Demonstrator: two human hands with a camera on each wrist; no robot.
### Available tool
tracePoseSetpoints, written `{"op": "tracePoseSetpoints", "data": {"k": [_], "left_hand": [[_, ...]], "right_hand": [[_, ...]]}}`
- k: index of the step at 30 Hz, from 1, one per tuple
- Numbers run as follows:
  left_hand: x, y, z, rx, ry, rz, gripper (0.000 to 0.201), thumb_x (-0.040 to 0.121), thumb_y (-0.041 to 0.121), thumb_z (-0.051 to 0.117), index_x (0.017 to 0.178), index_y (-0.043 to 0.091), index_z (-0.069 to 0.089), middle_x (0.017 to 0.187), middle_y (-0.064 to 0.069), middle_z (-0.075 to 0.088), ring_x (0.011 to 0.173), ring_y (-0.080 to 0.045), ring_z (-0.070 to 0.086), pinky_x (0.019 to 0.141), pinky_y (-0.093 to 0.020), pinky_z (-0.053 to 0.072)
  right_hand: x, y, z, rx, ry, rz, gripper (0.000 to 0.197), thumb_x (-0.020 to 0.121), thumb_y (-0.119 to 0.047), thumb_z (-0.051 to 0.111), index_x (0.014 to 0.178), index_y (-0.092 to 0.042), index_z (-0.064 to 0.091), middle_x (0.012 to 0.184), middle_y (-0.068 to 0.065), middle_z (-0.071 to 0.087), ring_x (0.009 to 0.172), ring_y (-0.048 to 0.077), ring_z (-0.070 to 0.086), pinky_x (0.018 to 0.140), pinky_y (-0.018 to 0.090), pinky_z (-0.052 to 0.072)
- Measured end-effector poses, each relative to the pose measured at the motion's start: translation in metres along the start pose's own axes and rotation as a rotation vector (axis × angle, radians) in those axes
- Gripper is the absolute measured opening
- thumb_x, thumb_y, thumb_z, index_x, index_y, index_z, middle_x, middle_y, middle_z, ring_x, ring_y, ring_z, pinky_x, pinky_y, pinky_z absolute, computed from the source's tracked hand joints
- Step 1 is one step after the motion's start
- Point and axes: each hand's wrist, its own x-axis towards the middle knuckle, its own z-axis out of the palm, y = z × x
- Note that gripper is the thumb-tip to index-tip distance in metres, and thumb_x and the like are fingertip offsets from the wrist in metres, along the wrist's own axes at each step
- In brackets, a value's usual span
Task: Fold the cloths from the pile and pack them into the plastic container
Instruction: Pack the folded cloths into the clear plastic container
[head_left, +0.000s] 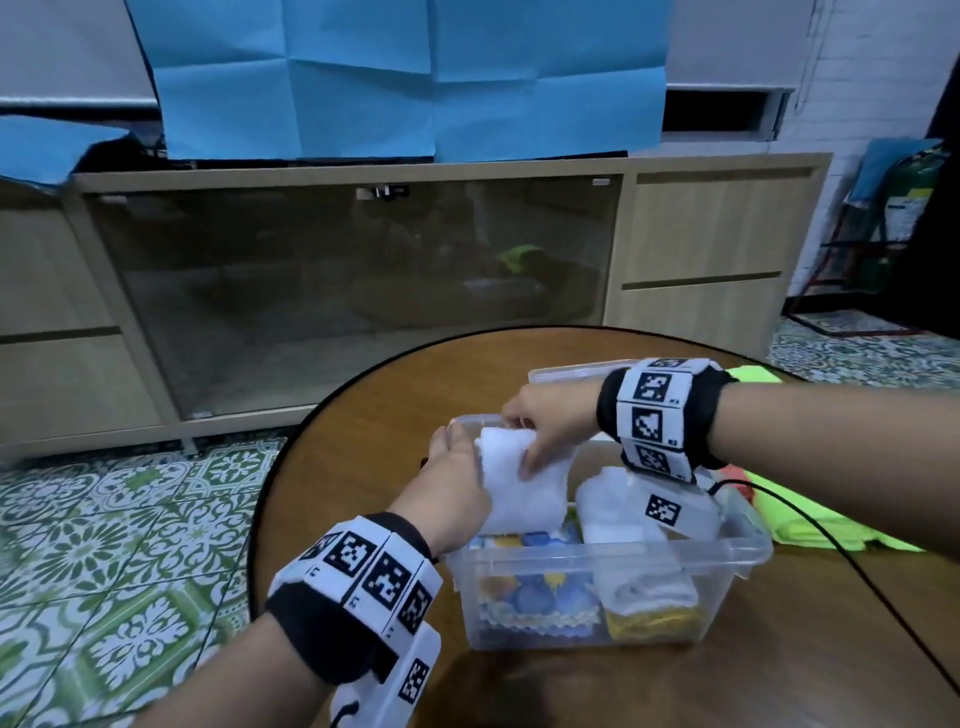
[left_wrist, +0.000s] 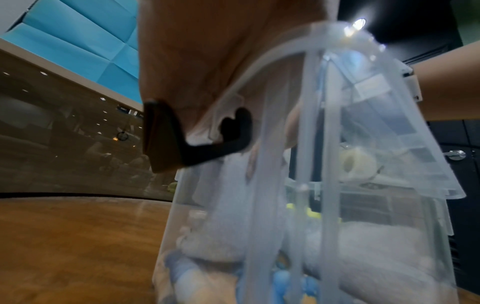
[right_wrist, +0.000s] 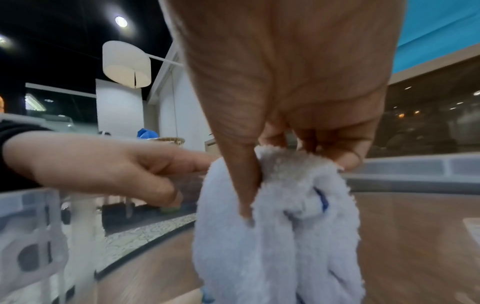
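Note:
A clear plastic container (head_left: 613, 550) stands on the round wooden table (head_left: 384, 405). Folded cloths lie inside it: a blue and yellow patterned one (head_left: 524, 597), a white one (head_left: 618, 514) and a yellow one (head_left: 649, 621). My right hand (head_left: 519, 444) pinches the top edge of a folded white towel (head_left: 514, 493), which hangs upright over the container's left half. The right wrist view shows the thumb and fingers clamped on the towel (right_wrist: 285, 226). My left hand (head_left: 457, 462) is at the container's left rim, its index finger (right_wrist: 192, 162) stretched out against the towel's side.
Bright green cloths (head_left: 810, 519) lie on the table right of the container. A clear lid (head_left: 566, 371) rests behind it. A black cable (head_left: 831, 540) trails from my right wrist. Beyond the table stands a low wooden cabinet (head_left: 717, 234) on a patterned tile floor.

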Motion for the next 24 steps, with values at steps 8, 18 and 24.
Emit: {"op": "tracePoseSetpoints", "data": {"k": [8, 18, 24], "left_hand": [[-0.006, 0.004, -0.002, -0.033, 0.014, -0.032, 0.073, 0.095, 0.006, 0.034, 0.149, 0.012, -0.014, 0.156, 0.001, -0.018, 0.130, -0.025, 0.040, 0.078, -0.023, 0.041], [-0.007, 0.006, -0.002, -0.031, 0.013, -0.042, 0.072, 0.098, 0.013, 0.037, 0.149, 0.013, -0.015, 0.156, 0.001, -0.021, 0.142, -0.021, 0.020, 0.087, -0.019, 0.030], [-0.005, 0.004, 0.000, -0.073, 0.022, -0.031, 0.076, 0.096, 0.010, 0.040, 0.149, 0.015, -0.014, 0.156, 0.004, -0.018, 0.139, -0.023, 0.028, 0.093, -0.023, 0.037]], "right_hand": [[0.013, -0.011, 0.025, 0.004, -0.202, -0.089, 0.017, 0.085, -0.024, 0.067, 0.085, -0.014, 0.054, 0.077, 0.002, 0.062, 0.067, 0.015, 0.053, 0.060, 0.026, 0.040], [0.026, 0.014, 0.018, 0.629, -0.721, 0.087, 0.022, 0.092, 0.004, 0.043, 0.095, -0.010, 0.060, 0.075, 0.000, 0.071, 0.072, 0.014, 0.067, 0.074, 0.028, 0.055], [0.029, 0.010, 0.039, 0.597, -0.646, 0.199, 0.018, 0.092, 0.003, 0.042, 0.092, -0.008, 0.056, 0.077, 0.005, 0.062, 0.071, 0.020, 0.057, 0.068, 0.031, 0.049]]}}
